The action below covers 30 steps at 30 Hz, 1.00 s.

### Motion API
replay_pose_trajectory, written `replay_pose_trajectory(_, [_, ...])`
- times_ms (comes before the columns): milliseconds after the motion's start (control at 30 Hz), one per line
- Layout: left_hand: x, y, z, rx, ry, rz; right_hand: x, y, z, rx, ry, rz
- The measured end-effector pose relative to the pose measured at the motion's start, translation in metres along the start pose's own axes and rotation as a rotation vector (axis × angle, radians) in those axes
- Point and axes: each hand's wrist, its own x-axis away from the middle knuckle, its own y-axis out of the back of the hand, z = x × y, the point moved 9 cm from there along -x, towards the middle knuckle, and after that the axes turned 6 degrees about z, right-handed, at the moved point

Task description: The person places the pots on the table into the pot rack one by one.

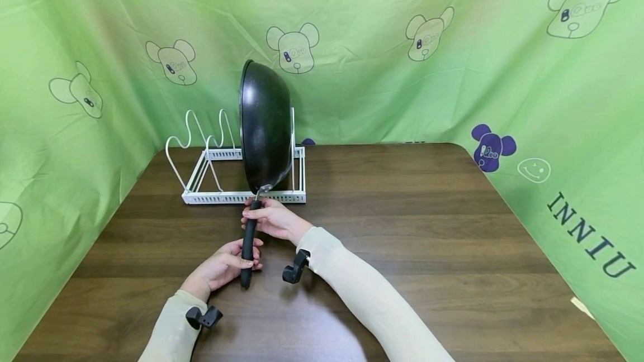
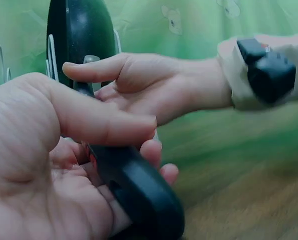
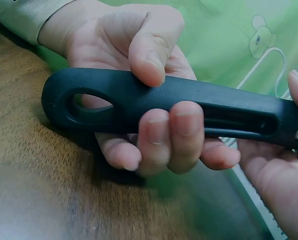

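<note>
A black wok (image 1: 265, 127) stands on edge in a white wire rack (image 1: 244, 198), its rounded underside facing right and its long black handle (image 1: 249, 244) pointing toward me. My left hand (image 1: 223, 264) grips the handle close to its free end; in the right wrist view its fingers (image 3: 186, 125) curl round from below and the thumb lies on top. Nearer the pan, my right hand (image 1: 274, 218) holds the same handle, thumb across it. The right hand's palm side is partly hidden behind the handle in the head view.
The rack's curved white dividers (image 1: 176, 163) rise to the left of the wok, and one upright stands at its right. Beneath is a brown wooden table (image 1: 402, 228). A green printed cloth (image 1: 352, 88) encloses the back and sides. Each sleeve carries a black wrist mount (image 1: 296, 267).
</note>
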Motion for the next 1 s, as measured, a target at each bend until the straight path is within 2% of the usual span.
replay_pose_trajectory(167, [0.001,0.008,0.001,-0.061,0.038,-0.079,0.008,0.009,0.003,0.043,-0.013,-0.015])
replay_pose_trajectory(300, [0.002,0.014,0.003,-0.110,0.063,-0.179,0.017,0.024,0.006,0.056,-0.011,-0.037])
replay_pose_trajectory(433, [0.001,0.016,0.000,-0.222,0.066,-0.289,0.032,0.037,0.017,0.083,0.015,-0.032])
replay_pose_trajectory(567, [0.000,0.013,-0.011,-0.371,0.068,-0.420,0.049,0.046,0.033,0.126,0.069,0.002])
replay_pose_trajectory(667, [0.001,0.010,-0.022,-0.519,0.080,-0.505,0.061,0.054,0.044,0.162,0.098,0.020])
replay_pose_trajectory(800, [0.001,0.002,-0.036,-0.731,0.099,-0.547,0.077,0.067,0.056,0.242,0.108,-0.003])
replay_pose_trajectory(1000, [-0.001,-0.011,-0.053,-1.037,0.130,-0.566,0.101,0.081,0.070,0.444,0.086,-0.067])
